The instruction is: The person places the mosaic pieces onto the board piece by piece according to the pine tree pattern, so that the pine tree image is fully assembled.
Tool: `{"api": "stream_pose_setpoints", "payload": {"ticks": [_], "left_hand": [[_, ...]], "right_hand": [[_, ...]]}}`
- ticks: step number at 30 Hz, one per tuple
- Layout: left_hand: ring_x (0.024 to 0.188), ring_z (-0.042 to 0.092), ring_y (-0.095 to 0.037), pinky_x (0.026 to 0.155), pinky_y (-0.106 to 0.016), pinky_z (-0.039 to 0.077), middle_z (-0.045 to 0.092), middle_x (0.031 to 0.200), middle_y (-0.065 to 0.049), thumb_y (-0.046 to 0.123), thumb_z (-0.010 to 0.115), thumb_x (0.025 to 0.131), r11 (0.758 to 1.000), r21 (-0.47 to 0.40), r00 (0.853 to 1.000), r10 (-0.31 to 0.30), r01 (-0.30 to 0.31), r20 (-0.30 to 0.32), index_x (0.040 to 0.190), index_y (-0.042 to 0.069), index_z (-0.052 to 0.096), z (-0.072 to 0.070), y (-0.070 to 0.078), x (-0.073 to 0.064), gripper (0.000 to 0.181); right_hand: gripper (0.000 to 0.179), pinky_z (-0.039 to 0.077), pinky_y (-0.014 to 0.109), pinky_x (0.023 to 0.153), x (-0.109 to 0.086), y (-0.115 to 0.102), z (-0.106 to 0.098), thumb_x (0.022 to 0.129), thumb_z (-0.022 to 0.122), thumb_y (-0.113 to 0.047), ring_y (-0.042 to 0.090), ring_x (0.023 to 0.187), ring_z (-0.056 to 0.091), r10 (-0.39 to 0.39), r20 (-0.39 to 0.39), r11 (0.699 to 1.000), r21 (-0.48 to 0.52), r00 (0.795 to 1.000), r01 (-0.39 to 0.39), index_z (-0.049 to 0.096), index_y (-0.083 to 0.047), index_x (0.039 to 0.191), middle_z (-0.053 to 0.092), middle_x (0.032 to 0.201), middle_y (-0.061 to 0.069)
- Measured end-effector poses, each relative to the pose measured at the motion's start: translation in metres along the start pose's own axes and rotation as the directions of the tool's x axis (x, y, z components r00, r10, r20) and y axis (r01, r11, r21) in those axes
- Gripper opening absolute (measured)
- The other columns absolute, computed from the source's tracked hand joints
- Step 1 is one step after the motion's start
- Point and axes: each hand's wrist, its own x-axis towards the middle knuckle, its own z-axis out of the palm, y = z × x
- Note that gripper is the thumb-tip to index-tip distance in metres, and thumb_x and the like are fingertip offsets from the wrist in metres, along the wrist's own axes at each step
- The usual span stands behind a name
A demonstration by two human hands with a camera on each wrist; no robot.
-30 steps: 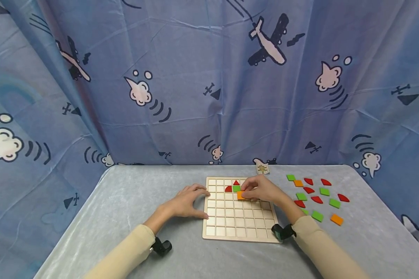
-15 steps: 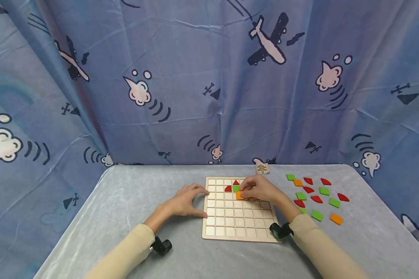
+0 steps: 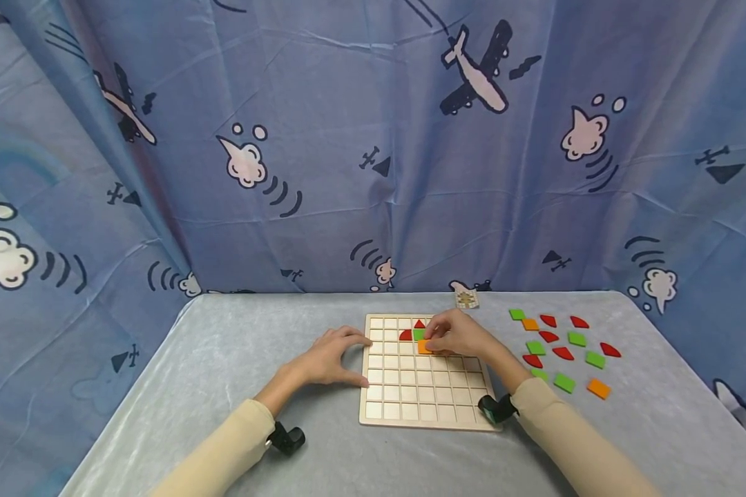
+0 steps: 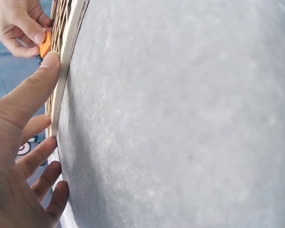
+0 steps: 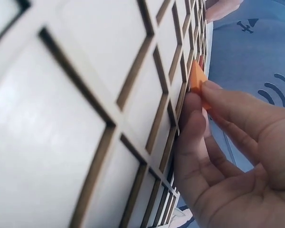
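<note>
A square wooden grid board (image 3: 410, 395) lies on the table in front of me. My right hand (image 3: 458, 334) pinches an orange square tile (image 5: 197, 80) between thumb and fingers, close over the cells just below a green square tile (image 3: 419, 334). To the left of that green tile lies a red quarter-circle tile (image 3: 406, 335), and a red triangle tile (image 3: 419, 324) lies above it. My left hand (image 3: 331, 359) is spread at the board's left side, its thumb and fingertips right at the edge. In the left wrist view its fingers (image 4: 38, 159) extend loosely along the board's rim.
Several loose tiles are scattered right of the board: green squares (image 3: 563, 382), red quarter-circles (image 3: 563, 353) and orange squares (image 3: 599, 388). A small patterned card (image 3: 466, 298) is at the table's back edge. Behind hangs a blue printed curtain (image 3: 323, 172).
My right hand has shifted slightly left with the orange tile, bringing it nearer to directly below the green one. The left hand stays at the board's edge.
</note>
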Motion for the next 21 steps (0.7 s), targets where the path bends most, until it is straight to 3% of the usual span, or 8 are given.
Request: {"api": "stream_pose_setpoints", "payload": {"ticks": [8, 21], "left_hand": [[0.133, 0.043, -0.031, 0.109, -0.056, 0.036, 0.046, 0.149, -0.006, 0.049, 0.083, 0.074, 1.000, 0.010, 1.000, 0.010, -0.010, -0.001, 0.138, 0.021, 0.056, -0.0013, 0.0005, -0.0002, 0.075], [0.135, 0.042, -0.030, 0.110, -0.055, 0.036, 0.045, 0.151, 0.000, 0.051, 0.083, 0.074, 1.000, 0.017, 1.000, 0.009, -0.010, 0.009, 0.138, 0.023, 0.056, -0.0001, -0.0001, 0.0006, 0.075]], "right_hand": [[0.010, 0.053, 0.030, 0.057, 0.0014, -0.0018, 0.0018, 0.084, 0.075, -0.005, 0.016, 0.058, 0.061, 0.014, -0.018, 1.000, -0.025, 1.000, -0.014, 0.072, 0.001, 0.092, 0.070, 0.076, 0.012], [0.007, 0.047, 0.027, 0.056, -0.0009, -0.0081, 0.0069, 0.084, 0.074, -0.004, 0.015, 0.060, 0.055, 0.008, -0.037, 0.997, -0.070, 0.999, -0.011, 0.072, -0.001, 0.090, 0.065, 0.073, 0.008]]}}
